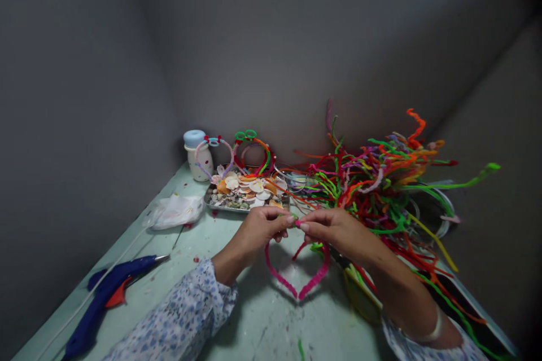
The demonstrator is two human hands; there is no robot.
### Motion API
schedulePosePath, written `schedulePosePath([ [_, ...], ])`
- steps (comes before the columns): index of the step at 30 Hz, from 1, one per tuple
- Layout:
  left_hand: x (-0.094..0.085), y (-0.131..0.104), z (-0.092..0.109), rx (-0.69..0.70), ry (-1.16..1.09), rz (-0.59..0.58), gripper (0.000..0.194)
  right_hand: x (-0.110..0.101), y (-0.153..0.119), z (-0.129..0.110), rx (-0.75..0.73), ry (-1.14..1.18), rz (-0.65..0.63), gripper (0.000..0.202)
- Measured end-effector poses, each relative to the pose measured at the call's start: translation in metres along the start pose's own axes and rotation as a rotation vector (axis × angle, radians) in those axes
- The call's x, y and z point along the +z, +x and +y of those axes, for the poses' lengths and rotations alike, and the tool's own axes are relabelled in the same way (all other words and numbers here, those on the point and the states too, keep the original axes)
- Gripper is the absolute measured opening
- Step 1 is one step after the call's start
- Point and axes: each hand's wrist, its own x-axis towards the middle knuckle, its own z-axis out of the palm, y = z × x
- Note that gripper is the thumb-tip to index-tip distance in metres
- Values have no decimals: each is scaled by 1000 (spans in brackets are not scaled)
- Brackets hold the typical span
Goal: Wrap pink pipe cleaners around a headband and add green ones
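Observation:
Above the middle of the table, my left hand (267, 225) and my right hand (332, 227) meet fingertip to fingertip, both in a pinch. Between them shows a short bit of green and pink pipe cleaner (297, 222), mostly covered by the fingers. Just below the hands is a pink fuzzy pipe cleaner bent into a heart (314, 281), its point towards me. Its upper part is hidden behind my hands, so I cannot tell whether it joins the piece in my fingers. A loose green bit (316, 247) shows beside it.
A blue glue gun (99, 304) with a corded red trigger lies left. Behind are a plastic bag (178, 211), a white jar (199, 162), a metal tray (228, 208) of shells and fuzzy hoops (232, 161). A large tangle of coloured pipe cleaners (372, 186) fills the right.

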Motion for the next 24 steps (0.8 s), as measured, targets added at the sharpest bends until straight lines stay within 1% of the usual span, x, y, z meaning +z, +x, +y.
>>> schedulePosePath([
  [2,0,-1,3,-21,-62,-25,28,-1,1,2,1,15,1,31],
  [4,-1,-2,6,-60,-110,-81,29,-2,1,4,-2,17,7,32],
  [7,-2,-2,7,-119,-123,-134,27,-4,3,9,-1,29,24,31],
  [11,-2,0,3,-151,-146,-109,25,-3,4,9,-3,57,45,31],
  [13,-3,1,1,-146,-196,-94,23,-1,4,6,-26,27,59,29],
  [16,-2,2,-1,-128,-267,-46,22,5,3,2,-112,-136,117,25],
  [20,1,2,-2,-126,-287,36,20,15,7,5,-325,-521,331,19],
  [21,2,2,-2,-122,-283,52,20,17,8,7,-380,-607,367,17],
  [24,5,1,-3,-100,-273,80,21,20,10,12,-506,-782,412,14],
])
